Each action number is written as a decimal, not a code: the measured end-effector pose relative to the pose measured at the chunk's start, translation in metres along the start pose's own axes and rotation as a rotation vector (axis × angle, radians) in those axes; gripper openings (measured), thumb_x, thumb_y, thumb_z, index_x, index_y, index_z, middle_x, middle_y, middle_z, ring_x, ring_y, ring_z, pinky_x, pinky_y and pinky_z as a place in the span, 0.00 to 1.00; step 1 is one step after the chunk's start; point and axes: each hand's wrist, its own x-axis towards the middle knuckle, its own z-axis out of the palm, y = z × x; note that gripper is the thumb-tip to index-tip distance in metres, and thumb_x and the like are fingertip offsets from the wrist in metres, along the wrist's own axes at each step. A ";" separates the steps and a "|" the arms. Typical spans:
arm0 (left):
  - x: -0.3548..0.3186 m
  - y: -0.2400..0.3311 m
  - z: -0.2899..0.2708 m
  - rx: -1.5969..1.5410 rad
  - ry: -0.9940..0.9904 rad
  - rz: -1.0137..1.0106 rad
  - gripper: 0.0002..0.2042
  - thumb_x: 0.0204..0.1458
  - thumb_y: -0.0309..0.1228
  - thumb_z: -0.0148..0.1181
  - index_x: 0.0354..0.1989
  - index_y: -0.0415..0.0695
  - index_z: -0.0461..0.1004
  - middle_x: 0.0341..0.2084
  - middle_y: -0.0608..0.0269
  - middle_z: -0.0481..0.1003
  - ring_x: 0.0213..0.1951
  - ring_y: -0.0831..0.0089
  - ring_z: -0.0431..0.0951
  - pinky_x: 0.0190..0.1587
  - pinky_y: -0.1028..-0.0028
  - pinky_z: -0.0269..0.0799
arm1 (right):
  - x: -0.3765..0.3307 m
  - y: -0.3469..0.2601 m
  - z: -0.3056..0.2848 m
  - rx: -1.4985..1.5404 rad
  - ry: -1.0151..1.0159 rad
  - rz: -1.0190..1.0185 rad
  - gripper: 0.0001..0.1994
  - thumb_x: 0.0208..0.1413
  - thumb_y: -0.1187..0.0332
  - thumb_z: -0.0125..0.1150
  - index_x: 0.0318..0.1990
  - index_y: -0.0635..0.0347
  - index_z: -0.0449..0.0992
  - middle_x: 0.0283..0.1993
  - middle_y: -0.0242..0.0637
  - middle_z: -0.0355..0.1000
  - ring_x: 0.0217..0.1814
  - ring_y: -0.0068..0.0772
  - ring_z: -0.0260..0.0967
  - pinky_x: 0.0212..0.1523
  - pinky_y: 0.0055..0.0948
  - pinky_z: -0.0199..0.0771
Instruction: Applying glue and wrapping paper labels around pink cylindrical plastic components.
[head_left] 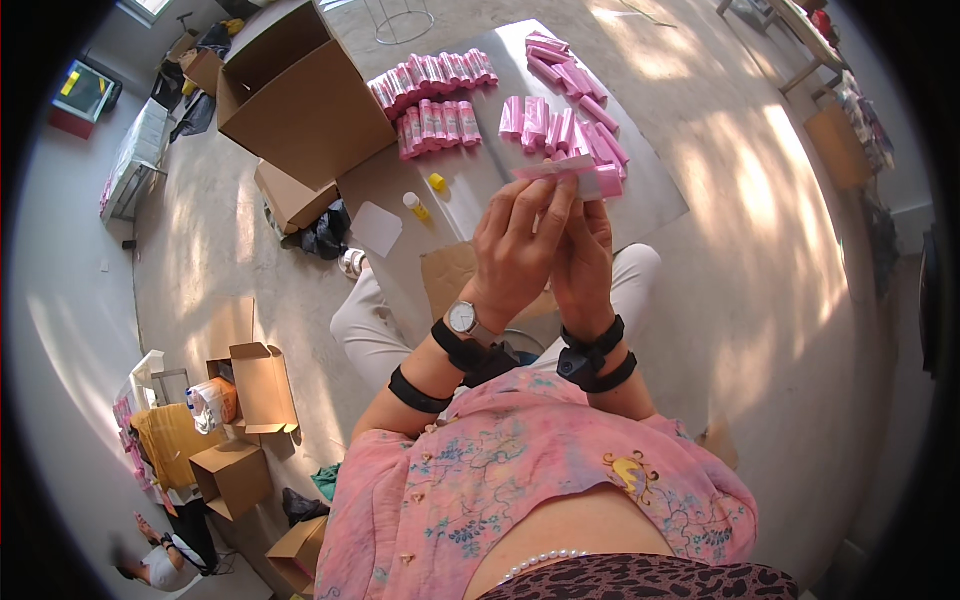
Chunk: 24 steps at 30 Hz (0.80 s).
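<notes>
Above the near part of a grey work board (650, 190), my left hand (515, 238) and my right hand (584, 262) meet with fingers closed. Between them is a pale pink and white label strip (545, 171). A pink wrapped roll (609, 181) shows just past the fingertips; whether my right hand grips it too cannot be made out. Left of my hands, an uncapped yellow glue stick (417, 207) lies near its yellow cap (436, 182). A white card (377, 229) rests beside them. Brown cardboard (448, 275) sits under my left wrist.
Pink rolls stand in rows (440, 127) at the board's far left. More pink rolls (575, 80) lie loosely at the far right. A large open carton (300, 110) borders the board on the left. Smaller cartons (228, 478) sit on the floor, near another person (170, 565) at lower left.
</notes>
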 end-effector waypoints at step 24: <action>-0.006 0.002 0.006 -0.018 -0.099 -0.110 0.24 0.47 0.25 0.63 0.57 0.41 0.77 0.53 0.56 0.74 0.54 0.54 0.75 0.57 0.59 0.74 | 0.002 0.005 -0.007 -0.092 0.040 0.021 0.15 0.73 0.70 0.54 0.63 0.57 0.71 0.58 0.35 0.76 0.56 0.24 0.76 0.56 0.26 0.78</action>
